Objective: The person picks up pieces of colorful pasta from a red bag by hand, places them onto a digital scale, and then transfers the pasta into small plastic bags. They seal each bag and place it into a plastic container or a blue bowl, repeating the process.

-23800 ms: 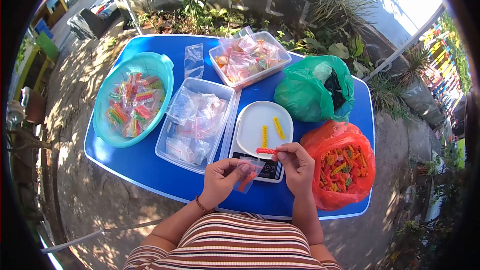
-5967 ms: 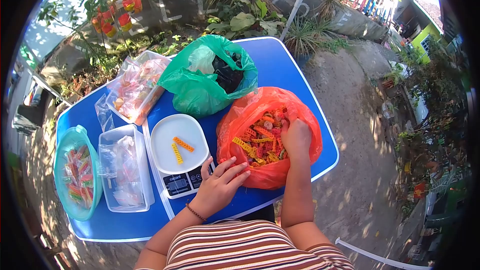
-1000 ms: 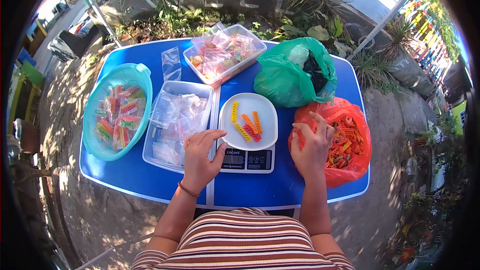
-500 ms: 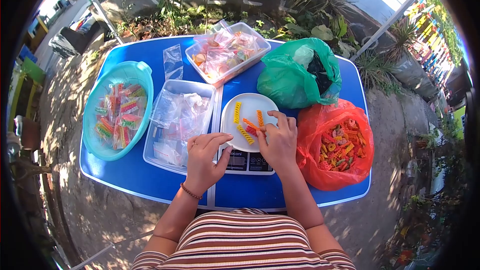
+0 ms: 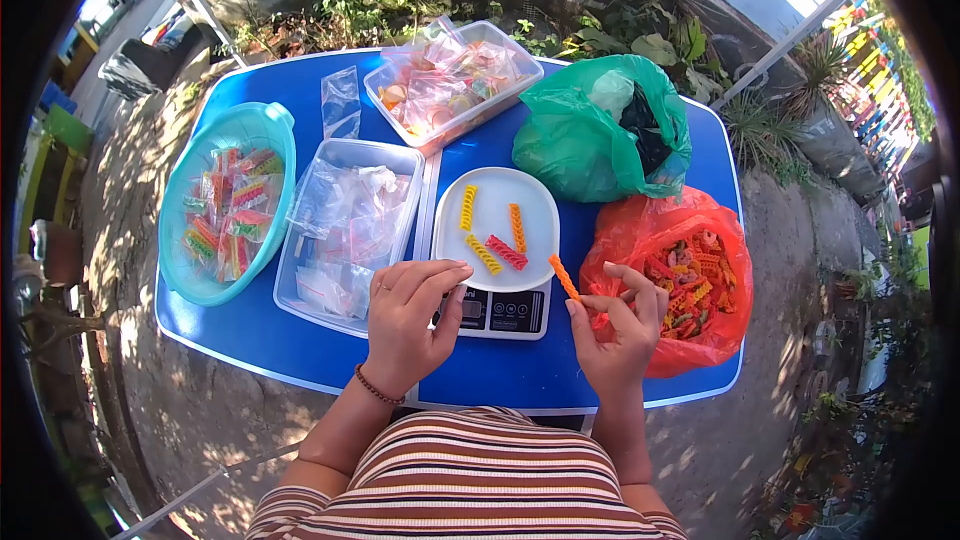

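Note:
My right hand pinches an orange spiral snack stick between thumb and finger, just right of the scale and beside the red bag. My left hand has its fingers stretched out at the near left edge of the kitchen scale, partly covering its display, and holds nothing. On the scale's round white plate lie two yellow spiral sticks, a red one and an orange one. The red plastic bag is open, full of mixed coloured spiral snacks.
A turquoise basket at the left holds filled snack packets. Next to it, a clear tub holds empty plastic bags. Another tub with packets stands at the back, beside a loose plastic bag. A green plastic bag sits at back right.
My right hand has lifted an orange stick off the plate and moved right, toward the red bag. The left hand stays by the scale. The view has shifted slightly.

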A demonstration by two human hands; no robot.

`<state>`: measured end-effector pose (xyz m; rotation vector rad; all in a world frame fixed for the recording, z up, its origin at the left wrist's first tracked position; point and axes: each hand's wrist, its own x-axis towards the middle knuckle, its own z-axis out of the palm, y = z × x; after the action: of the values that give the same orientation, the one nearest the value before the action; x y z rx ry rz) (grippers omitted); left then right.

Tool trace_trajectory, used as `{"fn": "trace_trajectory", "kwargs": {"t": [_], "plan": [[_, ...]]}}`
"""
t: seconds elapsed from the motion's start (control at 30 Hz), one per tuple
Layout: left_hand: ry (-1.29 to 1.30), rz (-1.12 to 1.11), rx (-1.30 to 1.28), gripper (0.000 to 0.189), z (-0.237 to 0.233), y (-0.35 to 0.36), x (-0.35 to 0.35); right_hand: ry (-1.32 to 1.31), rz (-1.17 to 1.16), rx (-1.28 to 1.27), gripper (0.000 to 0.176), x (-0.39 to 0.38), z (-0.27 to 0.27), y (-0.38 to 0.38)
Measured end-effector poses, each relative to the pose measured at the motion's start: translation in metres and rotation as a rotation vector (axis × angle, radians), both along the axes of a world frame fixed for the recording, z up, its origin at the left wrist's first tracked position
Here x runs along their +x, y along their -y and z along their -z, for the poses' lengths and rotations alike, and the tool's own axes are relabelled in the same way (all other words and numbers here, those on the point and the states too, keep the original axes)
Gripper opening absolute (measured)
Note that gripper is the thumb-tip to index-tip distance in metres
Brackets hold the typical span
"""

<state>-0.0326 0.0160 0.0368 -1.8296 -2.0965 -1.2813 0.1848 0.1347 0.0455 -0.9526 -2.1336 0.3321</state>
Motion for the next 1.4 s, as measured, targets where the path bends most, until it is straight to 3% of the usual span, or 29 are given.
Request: {"fn": "trace_trajectory", "kwargs": {"t": [0.2,0.37,0.57,0.7,0.8,0.87,0.97,1.2,1.4], "plan": [[0.033,0.0,-0.025,0.027,0.007,-0.002,-0.002,0.009,0.115,-0.009,0.013,0.024,-0.003,-0.008],[0.058,-0.012,-0.036,0.026,0.008,0.0,-0.008,0.03,0.528,0.327,0.021,0.069,-0.022,-0.03],[0.081,0.004,-0.058,0.025,0.007,0.0,-0.007,-0.04,0.274,0.219,0.023,0.04,-0.019,-0.024],[0.085,0.024,-0.085,0.024,0.001,0.005,-0.004,0.04,-0.19,0.02,0.022,-0.018,0.0,-0.003],[0.092,-0.092,-0.05,0.023,0.001,0.013,-0.017,0.089,-0.372,-0.049,0.02,-0.043,0.009,0.006],[0.091,-0.234,-0.017,0.022,0.0,0.019,-0.036,0.084,-0.396,-0.041,0.019,-0.051,0.009,0.007],[0.107,-0.339,-0.219,0.022,0.002,0.033,-0.064,0.079,-0.425,-0.038,0.019,-0.059,0.004,0.008],[0.02,-0.284,-0.423,0.04,0.021,0.037,-0.063,0.065,-0.513,-0.084,0.018,-0.067,0.006,0.014],[0.25,-0.346,-0.418,0.042,0.023,0.04,-0.063,0.05,-0.49,-0.104,0.017,-0.062,0.008,0.012]]}}
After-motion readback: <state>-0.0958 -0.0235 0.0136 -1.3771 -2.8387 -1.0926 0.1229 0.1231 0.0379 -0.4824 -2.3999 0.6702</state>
